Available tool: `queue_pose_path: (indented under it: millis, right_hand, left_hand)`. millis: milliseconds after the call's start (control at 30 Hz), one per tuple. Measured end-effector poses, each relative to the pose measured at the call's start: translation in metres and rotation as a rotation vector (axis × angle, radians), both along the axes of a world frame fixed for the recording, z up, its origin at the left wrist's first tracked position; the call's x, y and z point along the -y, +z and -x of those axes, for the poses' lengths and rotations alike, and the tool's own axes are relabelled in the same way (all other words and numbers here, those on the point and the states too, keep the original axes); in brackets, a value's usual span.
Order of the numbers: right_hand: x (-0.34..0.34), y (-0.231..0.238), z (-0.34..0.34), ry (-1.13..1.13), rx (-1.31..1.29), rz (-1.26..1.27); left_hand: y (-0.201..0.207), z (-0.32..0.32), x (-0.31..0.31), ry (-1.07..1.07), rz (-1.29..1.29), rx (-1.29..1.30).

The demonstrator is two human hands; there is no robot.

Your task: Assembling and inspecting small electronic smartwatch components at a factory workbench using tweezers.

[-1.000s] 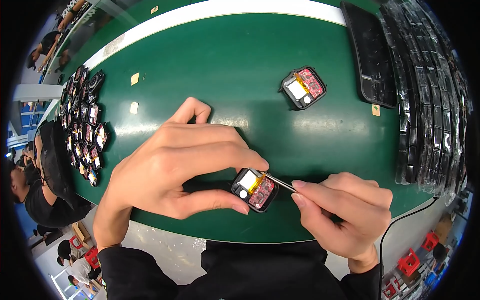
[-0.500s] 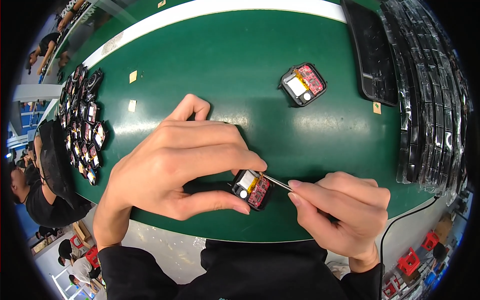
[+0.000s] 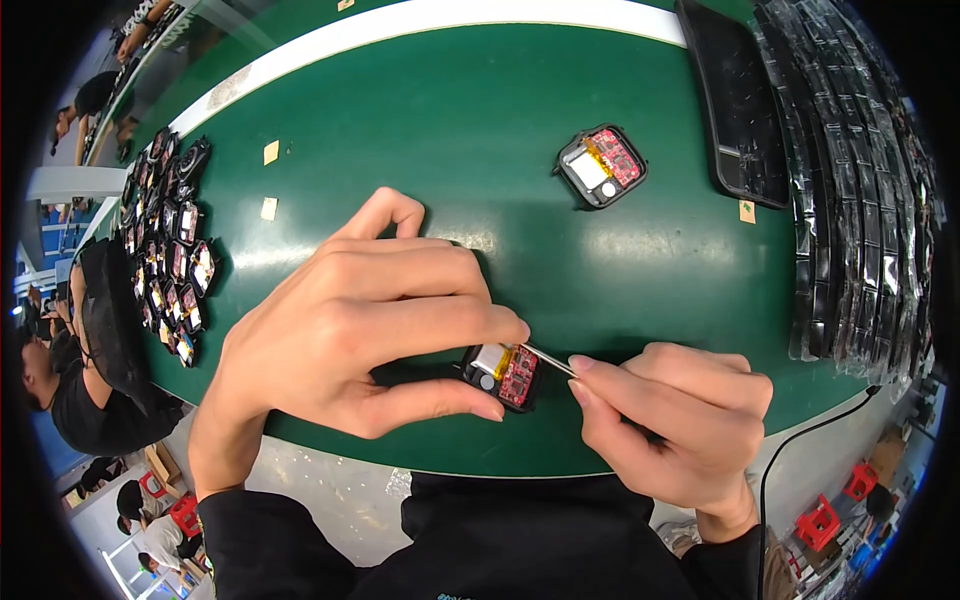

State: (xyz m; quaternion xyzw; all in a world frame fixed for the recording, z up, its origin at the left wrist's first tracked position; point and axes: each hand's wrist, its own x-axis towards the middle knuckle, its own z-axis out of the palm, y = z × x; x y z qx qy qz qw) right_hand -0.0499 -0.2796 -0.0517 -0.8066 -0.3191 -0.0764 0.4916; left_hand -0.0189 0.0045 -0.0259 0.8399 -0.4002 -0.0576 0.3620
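A small black device housing [image 3: 504, 377], its inside exposed with a red circuit board, silver battery and yellow tape, sits near the front edge of the green table. My left hand [image 3: 350, 320] grips it between thumb and index finger. Metal tweezers [image 3: 548, 361] are pinched in my right hand [image 3: 680, 420], and their tip reaches the housing's upper right corner beside my left index fingertip. What the tip touches there is too small to make out. Farther back on the right lies a similar opened housing [image 3: 602, 166] that neither hand touches.
Many similar housings [image 3: 175, 255] crowd the table's left end. At right, a black tray [image 3: 745, 110] lies beside stacked plastic-wrapped black trays [image 3: 850, 220]. A black cable [image 3: 790, 445] hangs over the front right edge. A person [image 3: 70, 370] sits at the left.
The housing in my left hand has tilted slightly, and the tweezers have shifted a little left with my right hand. Both hands keep their hold.
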Motion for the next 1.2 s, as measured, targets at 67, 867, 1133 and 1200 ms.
queue_pose_path:
  millis: [67,867,1133,1200]
  right_hand:
    - [0.0,-0.002,0.001,-0.012,0.015,-0.009]
    - [0.01,0.009,0.011,-0.261,-0.021,-0.105]
    - [0.006,0.011,0.009,-0.216,-0.023,-0.11]
    - [0.008,0.009,0.008,-0.217,-0.01,-0.097]
  left_hand:
    - [0.0,0.001,0.001,0.007,0.003,-0.002]
    - [0.026,-0.004,-0.066,0.623,-0.463,0.429]
    - [0.038,-0.007,-0.177,0.898,-0.732,0.296]
    - [0.033,-0.01,-0.172,0.886,-0.723,0.343]
